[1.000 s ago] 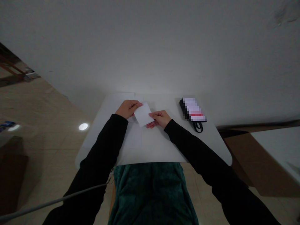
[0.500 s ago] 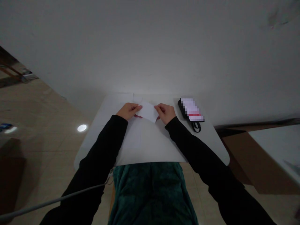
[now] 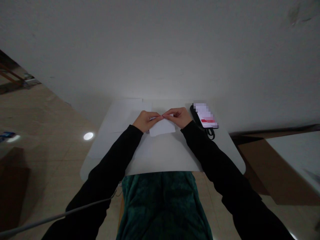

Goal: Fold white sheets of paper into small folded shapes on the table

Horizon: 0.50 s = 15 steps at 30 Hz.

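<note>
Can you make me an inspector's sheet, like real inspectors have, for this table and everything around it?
Surface: white table, against a wall.
Things in use: small white paper, held above the table; larger white paper lies on the table's left side.
Clutter: phone-like device, screen blurred out, on the right side; a black loop hangs by its near end.
Hands: left hand and right hand pinch the small paper's far edge, fingertips close together.
Cables: grey cable crosses the left sleeve; its ends can't be made out.
Surroundings: tiled floor, green cloth in front, brown box-like object at right.
</note>
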### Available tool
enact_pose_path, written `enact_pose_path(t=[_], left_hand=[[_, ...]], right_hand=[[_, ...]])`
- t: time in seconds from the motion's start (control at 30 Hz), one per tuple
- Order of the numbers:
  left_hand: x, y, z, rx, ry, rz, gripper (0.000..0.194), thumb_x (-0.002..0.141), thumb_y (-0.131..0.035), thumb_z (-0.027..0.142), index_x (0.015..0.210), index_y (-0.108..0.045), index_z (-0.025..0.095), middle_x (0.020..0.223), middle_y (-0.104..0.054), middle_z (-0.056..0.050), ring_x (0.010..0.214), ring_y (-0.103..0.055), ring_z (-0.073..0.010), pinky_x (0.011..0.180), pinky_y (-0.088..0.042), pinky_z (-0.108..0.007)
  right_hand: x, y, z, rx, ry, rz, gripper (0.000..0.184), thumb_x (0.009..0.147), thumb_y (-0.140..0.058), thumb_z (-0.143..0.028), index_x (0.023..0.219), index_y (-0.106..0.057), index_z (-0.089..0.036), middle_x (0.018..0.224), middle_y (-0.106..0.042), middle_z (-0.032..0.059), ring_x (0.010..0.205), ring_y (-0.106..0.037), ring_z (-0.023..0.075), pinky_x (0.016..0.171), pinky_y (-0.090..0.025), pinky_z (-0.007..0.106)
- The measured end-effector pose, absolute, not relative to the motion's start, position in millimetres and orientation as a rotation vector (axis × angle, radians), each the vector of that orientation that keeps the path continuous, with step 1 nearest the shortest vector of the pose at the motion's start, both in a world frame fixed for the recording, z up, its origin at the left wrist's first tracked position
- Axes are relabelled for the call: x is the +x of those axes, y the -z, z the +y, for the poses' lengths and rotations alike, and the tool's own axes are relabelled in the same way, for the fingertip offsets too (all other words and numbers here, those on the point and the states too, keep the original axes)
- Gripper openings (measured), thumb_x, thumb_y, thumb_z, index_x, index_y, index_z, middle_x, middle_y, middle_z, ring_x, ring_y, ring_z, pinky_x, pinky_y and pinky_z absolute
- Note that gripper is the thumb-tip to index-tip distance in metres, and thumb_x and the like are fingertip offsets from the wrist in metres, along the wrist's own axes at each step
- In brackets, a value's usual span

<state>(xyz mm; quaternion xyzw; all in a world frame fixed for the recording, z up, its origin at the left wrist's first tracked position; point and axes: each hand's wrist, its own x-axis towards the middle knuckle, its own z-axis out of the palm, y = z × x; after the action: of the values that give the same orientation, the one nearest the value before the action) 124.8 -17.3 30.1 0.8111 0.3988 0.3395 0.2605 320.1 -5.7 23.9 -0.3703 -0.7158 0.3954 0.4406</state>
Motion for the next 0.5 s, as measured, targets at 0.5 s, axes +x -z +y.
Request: enact_pose_path(t=[0.5], left_hand=[[119,-27,-9,1.734,-0.867,1.042,0.025,0.081,-0.061,0.034,0.084,-0.068,0.010,0.049,-0.061,-0.002,0.037,-0.052,-0.0101,0.039,-0.042,-0.021]], right_hand=[[329,-25,0,-1.151,-0.861,-1.620,0.020,0.067,-0.073,-0.035,0.068,-0.075,-0.015,0.059,-0.068,0.0026,0.046,-0.047,0.0084,0.043,-0.031,0.023]])
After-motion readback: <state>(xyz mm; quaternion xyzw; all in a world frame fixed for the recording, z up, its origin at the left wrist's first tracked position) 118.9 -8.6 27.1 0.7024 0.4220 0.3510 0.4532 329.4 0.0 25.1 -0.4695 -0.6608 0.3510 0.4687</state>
